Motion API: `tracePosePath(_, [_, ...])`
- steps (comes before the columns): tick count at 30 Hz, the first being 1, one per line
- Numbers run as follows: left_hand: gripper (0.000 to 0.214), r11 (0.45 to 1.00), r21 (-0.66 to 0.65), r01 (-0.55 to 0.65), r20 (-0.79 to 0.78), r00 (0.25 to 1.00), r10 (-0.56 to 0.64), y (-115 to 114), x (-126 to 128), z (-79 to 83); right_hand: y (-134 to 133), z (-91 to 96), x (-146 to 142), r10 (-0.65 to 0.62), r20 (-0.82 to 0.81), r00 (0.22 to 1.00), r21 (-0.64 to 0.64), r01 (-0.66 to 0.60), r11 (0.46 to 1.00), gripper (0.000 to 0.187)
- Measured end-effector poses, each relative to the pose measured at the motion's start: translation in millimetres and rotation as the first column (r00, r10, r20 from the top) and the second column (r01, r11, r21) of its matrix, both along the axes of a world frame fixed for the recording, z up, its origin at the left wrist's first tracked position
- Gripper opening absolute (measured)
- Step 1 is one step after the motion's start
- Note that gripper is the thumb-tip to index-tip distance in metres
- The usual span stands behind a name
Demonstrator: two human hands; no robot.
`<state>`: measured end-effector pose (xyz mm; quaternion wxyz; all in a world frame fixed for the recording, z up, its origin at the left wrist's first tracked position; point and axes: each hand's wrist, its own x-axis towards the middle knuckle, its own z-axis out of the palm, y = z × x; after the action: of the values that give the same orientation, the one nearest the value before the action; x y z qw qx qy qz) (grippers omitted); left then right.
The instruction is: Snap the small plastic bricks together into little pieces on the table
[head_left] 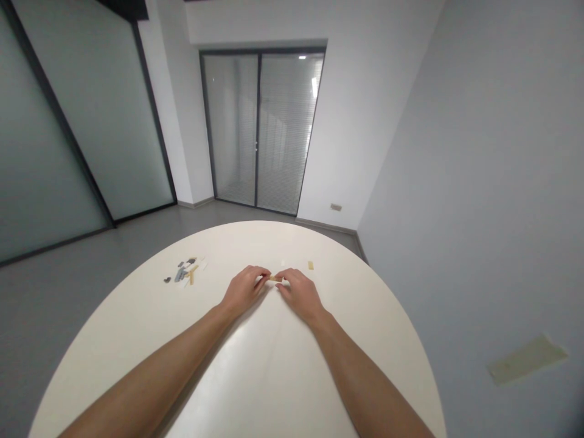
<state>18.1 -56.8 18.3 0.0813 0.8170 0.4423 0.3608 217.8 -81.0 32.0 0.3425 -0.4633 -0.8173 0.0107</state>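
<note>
Both hands meet over the middle of the white round table. My left hand [245,289] pinches one end of a small tan piece [273,278], thumb and fingers together. From the other side, my right hand [298,292] has its fingers closed on the opposite end. The piece looks thin and short; the fingers cover most of it, and its exact kind is too small to make out. Just beyond my right hand a flat tan rectangle [311,265] lies on the tabletop.
A loose group of small grey, black, tan and white parts [185,272] lies on the left of the table [255,377]. A wall [483,201] with a strip of tape [527,360] rises at the right. Glass doors [260,128] stand beyond the table.
</note>
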Motion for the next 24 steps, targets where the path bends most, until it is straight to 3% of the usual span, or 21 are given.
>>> tracePosePath(7, [0.025, 1.0, -0.016, -0.011, -0.007, 1.0, 0.011, 3, 0, -4.2, 3, -1.9, 0, -0.045, 0.042, 0.998, 0.013, 0.044, 0.999, 0.013])
tracePosePath(15, [0.028, 0.999, -0.019, -0.029, -0.012, 1.0, 0.028, 2, 1, -3.8, 7, -7.9, 5, -0.217, -0.003, 0.976, 0.036, 0.217, 0.976, 0.019])
tracePosePath(19, [0.028, 0.999, -0.032, -0.028, -0.008, 1.0, 0.028, 2, 1, -5.0, 10, -6.1, 12, -0.335, -0.013, 0.942, 0.051, 0.336, 0.941, 0.014])
tracePosePath(24, [0.029, 0.998, -0.052, -0.019, -0.02, 1.0, 0.018, 4, 1, -9.0, 13, -4.6, 20, -0.495, 0.112, 0.862, 0.068, 0.49, 0.869, 0.013])
